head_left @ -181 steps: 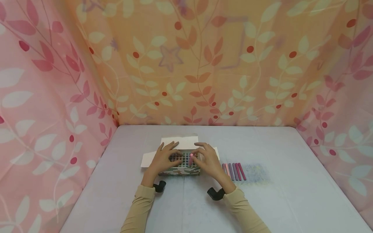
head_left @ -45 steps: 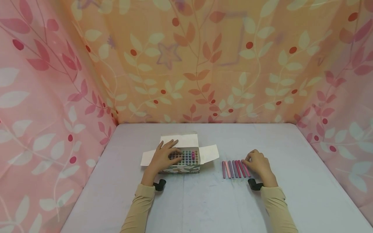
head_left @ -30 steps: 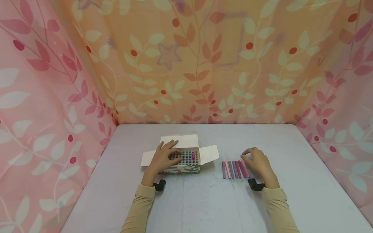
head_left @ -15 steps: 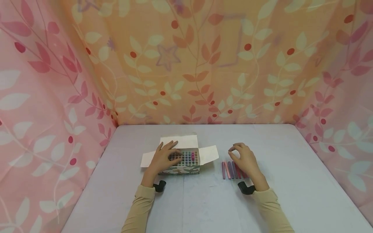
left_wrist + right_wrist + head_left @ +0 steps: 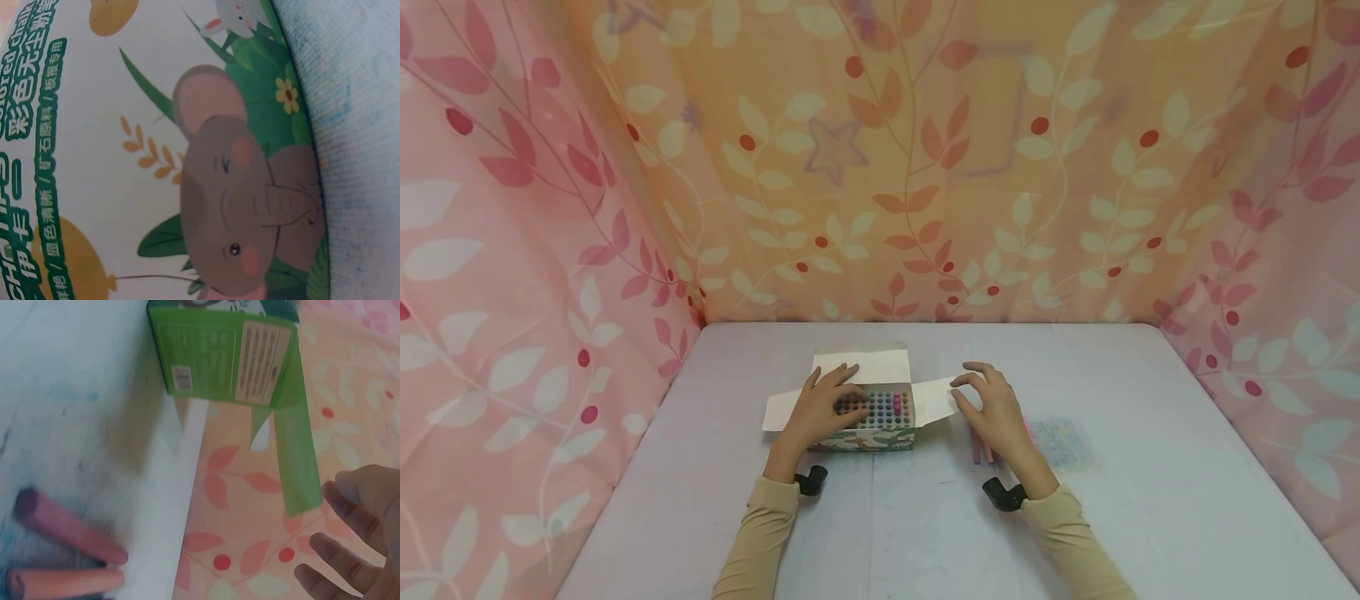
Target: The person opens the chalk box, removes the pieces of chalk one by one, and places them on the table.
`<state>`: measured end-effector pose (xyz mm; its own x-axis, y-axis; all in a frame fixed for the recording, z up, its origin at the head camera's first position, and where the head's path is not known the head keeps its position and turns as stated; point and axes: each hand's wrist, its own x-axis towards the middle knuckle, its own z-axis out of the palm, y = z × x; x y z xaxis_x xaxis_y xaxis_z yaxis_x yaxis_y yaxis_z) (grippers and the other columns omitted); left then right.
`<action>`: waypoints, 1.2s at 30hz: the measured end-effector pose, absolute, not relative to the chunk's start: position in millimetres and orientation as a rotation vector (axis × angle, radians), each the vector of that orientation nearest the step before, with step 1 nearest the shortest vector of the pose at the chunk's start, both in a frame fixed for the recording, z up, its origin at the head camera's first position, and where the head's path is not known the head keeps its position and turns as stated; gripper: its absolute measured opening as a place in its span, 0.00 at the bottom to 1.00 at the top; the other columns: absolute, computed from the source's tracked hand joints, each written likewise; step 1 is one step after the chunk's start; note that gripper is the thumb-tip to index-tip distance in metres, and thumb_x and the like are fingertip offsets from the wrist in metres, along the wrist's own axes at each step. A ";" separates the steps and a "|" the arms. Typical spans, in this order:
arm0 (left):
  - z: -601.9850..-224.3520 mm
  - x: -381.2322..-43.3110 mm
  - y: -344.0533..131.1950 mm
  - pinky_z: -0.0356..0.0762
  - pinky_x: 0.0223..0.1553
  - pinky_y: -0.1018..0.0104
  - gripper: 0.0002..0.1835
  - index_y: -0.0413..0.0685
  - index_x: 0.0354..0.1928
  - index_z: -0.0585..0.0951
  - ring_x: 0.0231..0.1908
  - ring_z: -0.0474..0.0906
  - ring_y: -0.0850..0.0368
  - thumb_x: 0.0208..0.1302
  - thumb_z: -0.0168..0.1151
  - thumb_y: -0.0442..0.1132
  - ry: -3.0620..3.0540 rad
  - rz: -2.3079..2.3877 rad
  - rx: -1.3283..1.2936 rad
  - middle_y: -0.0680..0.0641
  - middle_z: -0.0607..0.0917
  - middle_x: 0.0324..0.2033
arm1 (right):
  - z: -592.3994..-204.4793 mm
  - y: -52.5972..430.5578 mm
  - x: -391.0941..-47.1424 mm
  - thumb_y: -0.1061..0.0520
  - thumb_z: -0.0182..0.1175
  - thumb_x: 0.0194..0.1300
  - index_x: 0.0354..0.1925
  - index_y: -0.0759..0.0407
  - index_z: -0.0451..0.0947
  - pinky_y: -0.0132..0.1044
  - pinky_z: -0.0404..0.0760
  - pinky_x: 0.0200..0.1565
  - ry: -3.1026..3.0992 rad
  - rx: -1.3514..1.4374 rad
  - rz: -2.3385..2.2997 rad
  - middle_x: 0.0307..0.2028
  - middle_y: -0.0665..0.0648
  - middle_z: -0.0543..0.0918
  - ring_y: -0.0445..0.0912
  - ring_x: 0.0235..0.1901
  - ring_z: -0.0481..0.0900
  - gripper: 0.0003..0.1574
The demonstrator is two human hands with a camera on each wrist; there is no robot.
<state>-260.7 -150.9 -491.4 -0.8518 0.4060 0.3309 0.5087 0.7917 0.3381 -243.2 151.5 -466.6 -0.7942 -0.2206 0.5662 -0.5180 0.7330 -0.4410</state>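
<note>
A box of colored chalk (image 5: 863,439) stands with its flaps unfolded, its upright sticks showing as rows of round ends. Two pink chalk sticks (image 5: 897,404) near its right side stand out from the others. My left hand (image 5: 815,414) rests on the left part of the box with fingers spread, covering some of the sticks. My right hand (image 5: 997,410) is raised by the tip of the right flap (image 5: 934,400), thumb and fingers apart and nothing held. In the right wrist view its fingertips are close to the green outer side of that flap (image 5: 300,456).
Below the right hand lies a row of loose chalk sticks, mostly hidden by it; a purple stick (image 5: 976,447) shows at its left end. Chalk dust (image 5: 1063,442) marks the white table to the right. Patterned curtains (image 5: 925,167) hang behind and at both sides.
Six seconds ago my right hand held a pink chalk stick over the box; a pink stick then joined the row's right end. The right hand has since let go and moved left toward the box.
</note>
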 end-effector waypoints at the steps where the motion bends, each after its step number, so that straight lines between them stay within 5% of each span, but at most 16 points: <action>1: -491.5 -260.9 -150.9 0.38 0.66 0.51 0.11 0.73 0.36 0.78 0.64 0.53 0.57 0.49 0.60 0.60 -2.740 -0.615 -0.711 0.54 0.64 0.61 | -466.6 147.9 -243.7 0.53 0.61 0.54 0.34 0.50 0.77 0.56 0.69 0.45 -2.447 0.579 0.819 0.49 0.58 0.73 0.55 0.48 0.69 0.07; 36: -490.4 -261.3 -150.8 0.39 0.66 0.48 0.13 0.68 0.36 0.80 0.63 0.54 0.53 0.49 0.60 0.59 -2.726 -0.631 -0.726 0.52 0.65 0.61 | -475.1 82.6 -261.6 0.57 0.62 0.50 0.32 0.50 0.80 0.56 0.66 0.53 -2.525 0.704 0.729 0.49 0.59 0.73 0.54 0.52 0.68 0.07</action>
<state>-261.3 -150.8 -490.4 -0.8446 0.4120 0.3420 0.5203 0.7823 0.3426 -261.6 82.6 -475.1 -0.7846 -0.3501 0.5117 -0.5690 0.7343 -0.3701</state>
